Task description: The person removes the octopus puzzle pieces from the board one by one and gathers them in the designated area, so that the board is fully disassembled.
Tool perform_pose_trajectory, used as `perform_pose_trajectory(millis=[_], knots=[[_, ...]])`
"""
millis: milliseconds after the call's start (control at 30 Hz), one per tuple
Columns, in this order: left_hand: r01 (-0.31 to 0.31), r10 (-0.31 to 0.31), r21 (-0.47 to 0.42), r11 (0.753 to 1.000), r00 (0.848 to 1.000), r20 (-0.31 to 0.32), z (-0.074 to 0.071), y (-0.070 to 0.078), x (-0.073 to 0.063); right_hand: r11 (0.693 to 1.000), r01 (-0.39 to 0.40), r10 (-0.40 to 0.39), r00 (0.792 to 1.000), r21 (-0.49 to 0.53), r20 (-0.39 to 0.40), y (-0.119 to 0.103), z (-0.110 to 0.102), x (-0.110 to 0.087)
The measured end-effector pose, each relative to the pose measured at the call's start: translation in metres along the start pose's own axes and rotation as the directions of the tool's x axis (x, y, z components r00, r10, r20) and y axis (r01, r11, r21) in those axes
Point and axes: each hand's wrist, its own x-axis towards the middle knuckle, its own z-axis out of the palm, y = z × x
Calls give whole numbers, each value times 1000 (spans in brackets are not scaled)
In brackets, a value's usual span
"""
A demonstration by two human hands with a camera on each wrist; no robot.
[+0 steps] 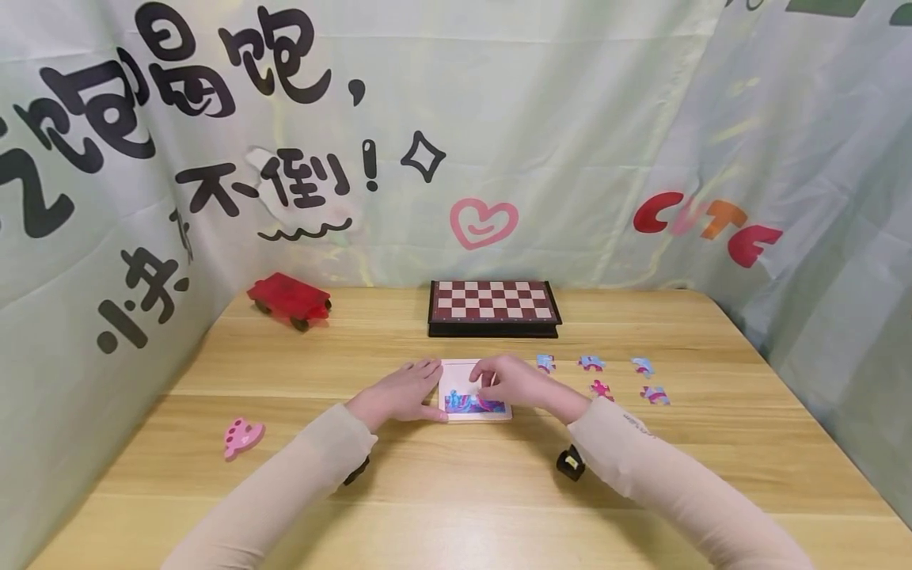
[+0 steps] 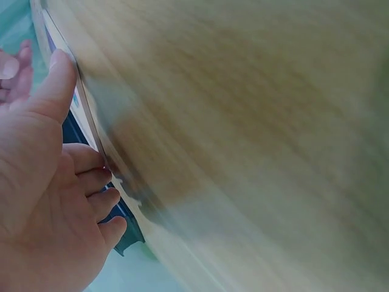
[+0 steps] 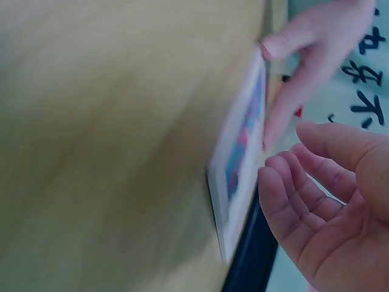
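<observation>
A small white puzzle tray point(image 1: 456, 374) lies flat on the table, with joined blue, purple and pink jigsaw pieces point(image 1: 465, 404) along its near side. My left hand point(image 1: 406, 389) rests along the tray's left edge, fingers fairly straight and thumb at the near left corner. Over the tray's right part hovers my right hand point(image 1: 514, 381), its fingers loosely bent. In the right wrist view, thumb and fingertips of that right hand point(image 3: 334, 188) stand apart with nothing visible between them. It partly hides the tray in the head view.
Several loose jigsaw pieces point(image 1: 590, 362) lie to the right of the tray. Behind it sits a red-and-white checkered board point(image 1: 495, 302) on a black case. A red wheeled toy point(image 1: 290, 297) stands back left, and a pink dotted toy point(image 1: 243, 436) lies front left. Curtains enclose the table.
</observation>
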Motion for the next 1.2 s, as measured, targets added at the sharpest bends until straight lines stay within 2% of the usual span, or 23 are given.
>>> perform_pose_trajectory(millis=[200,767,1033,1200], knots=[[-2,2,18,1000,1000,3,-1,1,0,999,39,-39,998,15,45,-5,14,11],[7,-8,36,999,1000,19,-3,4,0,1000,-8,9,999,-20,50,-7,26,20],[-2,2,21,1000,1000,15,-3,5,-1,994,-74,70,996,85,48,-7,25,20],[2,-3,28,1000,1000,13,-2,4,0,996,-63,60,997,67,41,-7,25,20]])
